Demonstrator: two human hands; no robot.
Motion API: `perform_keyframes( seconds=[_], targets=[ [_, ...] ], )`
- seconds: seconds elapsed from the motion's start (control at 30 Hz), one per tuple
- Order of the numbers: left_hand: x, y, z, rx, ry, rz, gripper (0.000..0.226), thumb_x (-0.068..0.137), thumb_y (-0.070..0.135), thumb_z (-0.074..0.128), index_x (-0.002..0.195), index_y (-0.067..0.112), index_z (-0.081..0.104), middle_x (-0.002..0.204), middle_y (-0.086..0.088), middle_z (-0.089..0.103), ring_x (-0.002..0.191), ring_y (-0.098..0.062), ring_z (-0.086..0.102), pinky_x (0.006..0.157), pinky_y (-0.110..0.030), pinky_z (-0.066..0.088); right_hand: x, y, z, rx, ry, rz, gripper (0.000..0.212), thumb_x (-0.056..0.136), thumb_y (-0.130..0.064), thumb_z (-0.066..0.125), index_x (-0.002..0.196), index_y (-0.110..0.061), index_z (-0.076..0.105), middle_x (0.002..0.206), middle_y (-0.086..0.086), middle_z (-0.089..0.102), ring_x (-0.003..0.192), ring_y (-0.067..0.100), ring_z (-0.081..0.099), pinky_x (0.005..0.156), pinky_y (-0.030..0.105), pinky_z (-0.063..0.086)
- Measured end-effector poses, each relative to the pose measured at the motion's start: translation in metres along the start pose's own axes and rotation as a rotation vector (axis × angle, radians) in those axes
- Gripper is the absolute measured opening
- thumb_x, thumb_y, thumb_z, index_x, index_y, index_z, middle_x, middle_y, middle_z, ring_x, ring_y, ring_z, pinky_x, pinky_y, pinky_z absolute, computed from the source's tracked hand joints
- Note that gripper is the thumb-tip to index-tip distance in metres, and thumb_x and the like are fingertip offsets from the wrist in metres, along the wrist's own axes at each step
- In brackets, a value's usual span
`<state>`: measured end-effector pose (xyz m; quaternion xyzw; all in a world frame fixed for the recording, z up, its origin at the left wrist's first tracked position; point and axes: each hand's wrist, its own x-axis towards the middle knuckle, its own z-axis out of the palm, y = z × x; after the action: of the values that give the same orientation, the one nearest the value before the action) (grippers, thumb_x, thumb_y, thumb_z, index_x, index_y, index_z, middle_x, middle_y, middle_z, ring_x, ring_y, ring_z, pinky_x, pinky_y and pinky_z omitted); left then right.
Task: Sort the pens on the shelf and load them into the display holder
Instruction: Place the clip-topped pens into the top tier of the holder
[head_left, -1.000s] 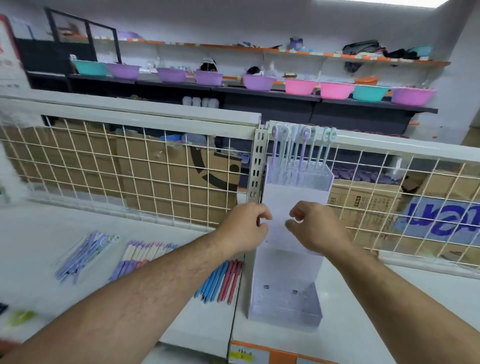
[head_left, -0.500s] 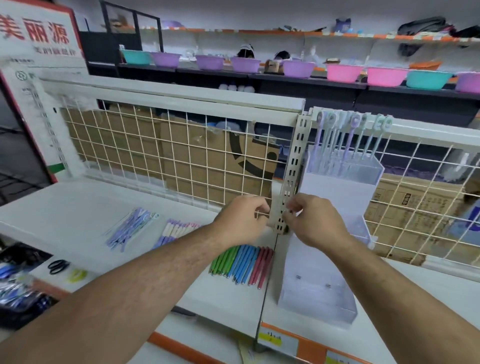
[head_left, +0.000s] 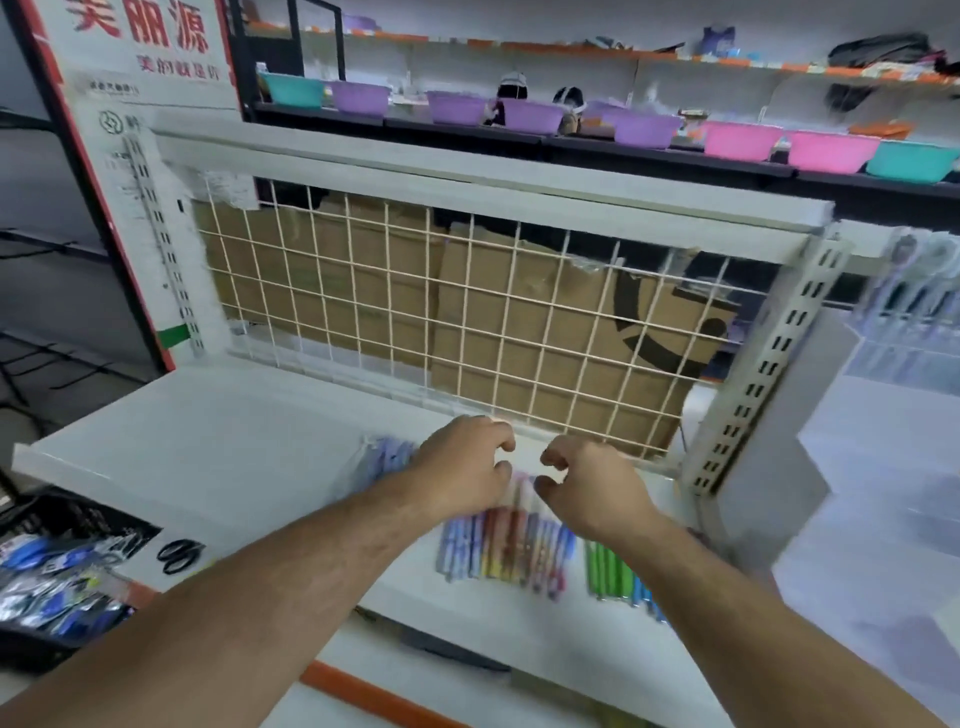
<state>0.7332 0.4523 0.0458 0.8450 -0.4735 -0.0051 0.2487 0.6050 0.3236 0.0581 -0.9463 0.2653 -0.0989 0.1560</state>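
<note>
Before the wire grid (head_left: 470, 312), my left hand (head_left: 462, 467) and right hand (head_left: 597, 491) hung loosely curled, empty, just over the pens (head_left: 506, 553).

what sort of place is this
Most likely a retail shop, maybe general goods: a white metal display shelf with a wire-grid back, rows of purple, pink and teal plastic basins behind, and batches of coloured pens laid on it.

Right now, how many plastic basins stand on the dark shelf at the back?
8 basins in one row, left to right: teal, four purple, two pink, teal. More may be hidden beyond the right edge.
</note>
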Motion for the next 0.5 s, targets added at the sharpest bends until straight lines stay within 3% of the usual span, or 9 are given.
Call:
perform_keyframes(
  seconds=[0.13, 0.3, 0.37, 0.5],
  targets=[
    [-0.013, -0.074, -0.017, 0.033, -0.044, -0.069, 0.026, 0.09, 0.029, 0.055, 0.114, 0.025, 0.064, 0.117, 0.005, 0.061, 0.112, -0.018, 0.053, 0.093, -0.035, 0.047, 0.016, -0.053, 0.038, 0.038, -0.046, 0.028, 0.028, 0.088, -0.037, 0.063, 0.115, -0.029, 0.066, 0.118, -0.003, 0.068, 0.107, 0.024, 0.063, 0.086, 0.032, 0.052],
    [-0.026, -0.142, -0.028, 0.114, -0.015, -0.191, 0.007, 0.091, 0.03, 0.054, 0.088, 0.024, 0.058, 0.092, 0.002, 0.06, 0.093, -0.023, 0.059, 0.073, -0.031, 0.047, 0.032, -0.096, 0.07, 0.072, -0.1, 0.025, 0.03, 0.088, -0.038, 0.062, 0.117, -0.029, 0.065, 0.117, -0.005, 0.067, 0.105, 0.02, 0.062, 0.083, 0.03, 0.051],
    [-0.028, -0.163, -0.027, 0.111, -0.026, -0.258, 0.011, 0.091, 0.034, 0.054, 0.092, 0.023, 0.057, 0.096, 0.0, 0.062, 0.094, -0.025, 0.061, 0.074, -0.032, 0.047, 0.037, -0.105, 0.077, 0.078, -0.112, 0.026, 0.032, 0.09, -0.039, 0.062, 0.12, -0.028, 0.065, 0.119, -0.006, 0.067, 0.105, 0.018, 0.062, 0.085, 0.03, 0.052],
    [-0.028, -0.187, -0.019, 0.09, -0.105, -0.374, 0.041, 0.09, 0.049, 0.056, 0.115, 0.017, 0.058, 0.112, -0.005, 0.064, 0.105, -0.026, 0.06, 0.082, -0.032, 0.047, 0.045, -0.116, 0.087, 0.076, -0.123, 0.042, 0.03, 0.091, -0.04, 0.062, 0.118, -0.03, 0.065, 0.117, -0.009, 0.066, 0.103, 0.017, 0.063, 0.085, 0.031, 0.052]
  ],
)
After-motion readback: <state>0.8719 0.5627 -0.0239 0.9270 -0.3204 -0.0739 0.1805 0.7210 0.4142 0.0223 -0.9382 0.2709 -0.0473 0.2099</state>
